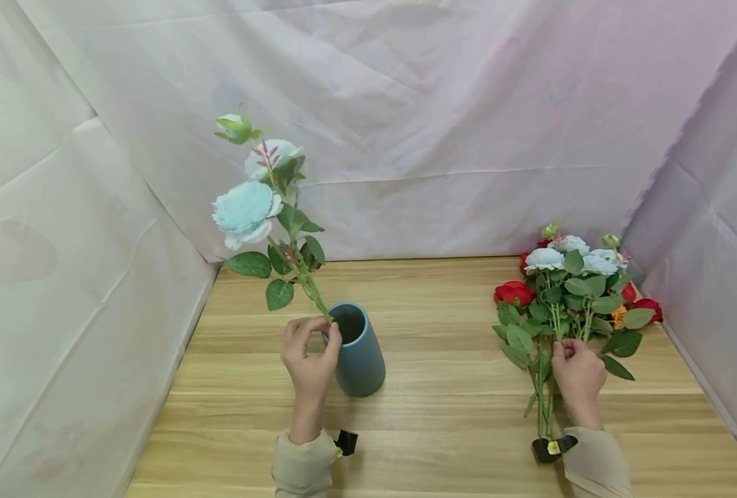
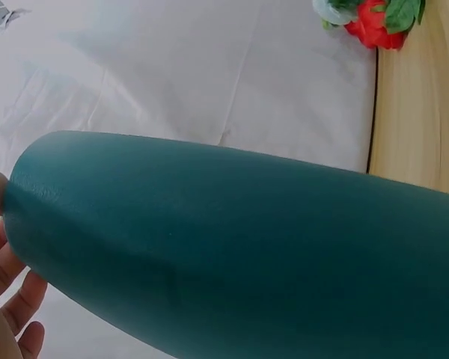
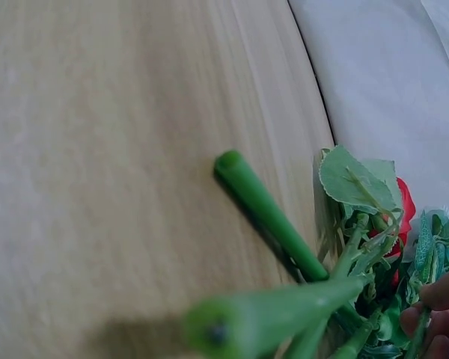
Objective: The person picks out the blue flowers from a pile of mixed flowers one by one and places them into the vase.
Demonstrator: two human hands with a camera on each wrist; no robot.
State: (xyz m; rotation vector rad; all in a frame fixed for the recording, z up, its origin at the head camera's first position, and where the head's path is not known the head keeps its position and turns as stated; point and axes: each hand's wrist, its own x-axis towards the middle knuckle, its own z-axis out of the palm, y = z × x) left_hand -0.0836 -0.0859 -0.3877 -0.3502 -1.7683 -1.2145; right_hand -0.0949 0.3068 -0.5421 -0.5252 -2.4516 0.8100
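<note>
My left hand (image 1: 311, 356) pinches the stem of an artificial light-blue flower spray (image 1: 246, 211) between thumb and fingers. The spray leans up and to the left, with two blooms, a bud and green leaves. Its lower stem meets the rim of a blue vase (image 1: 360, 363), which stands upright beside the hand. In the left wrist view the vase (image 2: 209, 239) hides most of the hand. At the right, my right hand (image 1: 580, 377) pinches a green stem in a pile of artificial flowers (image 1: 583, 285). Cut stem ends (image 3: 262, 209) point toward the right wrist camera.
The pile holds light-blue blooms, red flowers (image 1: 514, 293) and an orange one (image 1: 619, 317) on the wooden table (image 1: 443, 360). Pale cloth (image 1: 430, 124) hangs behind the table and along both sides. A small black device (image 1: 346, 443) sits at each wrist.
</note>
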